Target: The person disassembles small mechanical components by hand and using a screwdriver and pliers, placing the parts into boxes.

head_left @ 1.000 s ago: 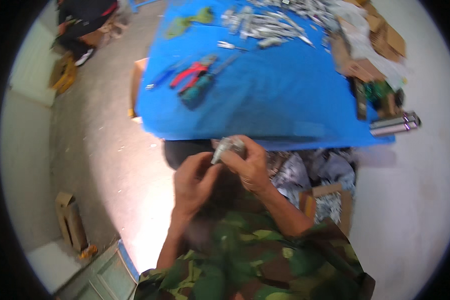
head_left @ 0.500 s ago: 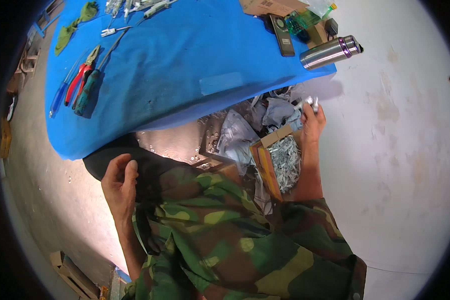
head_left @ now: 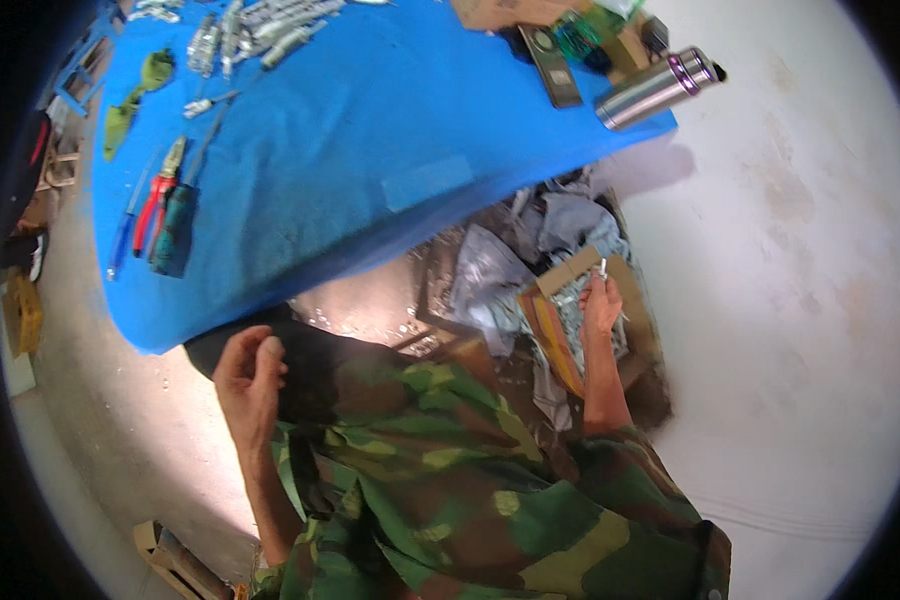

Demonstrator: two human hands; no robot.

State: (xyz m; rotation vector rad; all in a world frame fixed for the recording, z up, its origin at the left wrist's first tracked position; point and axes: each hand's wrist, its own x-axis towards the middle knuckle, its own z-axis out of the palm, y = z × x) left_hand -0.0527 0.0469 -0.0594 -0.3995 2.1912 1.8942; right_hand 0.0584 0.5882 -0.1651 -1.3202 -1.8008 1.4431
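Note:
My right hand (head_left: 602,305) is low at the right, over an open cardboard box (head_left: 644,335) filled with small white-grey pieces (head_left: 568,300). Its fingers pinch a small white piece (head_left: 602,268) that sticks up past the fingertips. My left hand (head_left: 250,385) hovers by my dark-clad knee at the left, below the table edge. Its fingers are curled in with the thumb alongside, and whatever they may hold is hidden. Pliers with red handles (head_left: 153,212), a teal-handled screwdriver (head_left: 173,232) and a blue-handled tool (head_left: 121,245) lie on the blue-covered table (head_left: 310,170).
Several white-grey parts (head_left: 260,35) lie at the table's far left, near a green cloth strip (head_left: 130,105). A steel flask (head_left: 650,92) and a dark handheld device (head_left: 552,68) rest at the right. Plastic bags (head_left: 485,275) lie beside the box, next to the white wall (head_left: 770,330).
My right hand has come down and slightly left, from beside the wall to above the box, with less white showing in its fingers. The view has shifted; the left hand stays curled.

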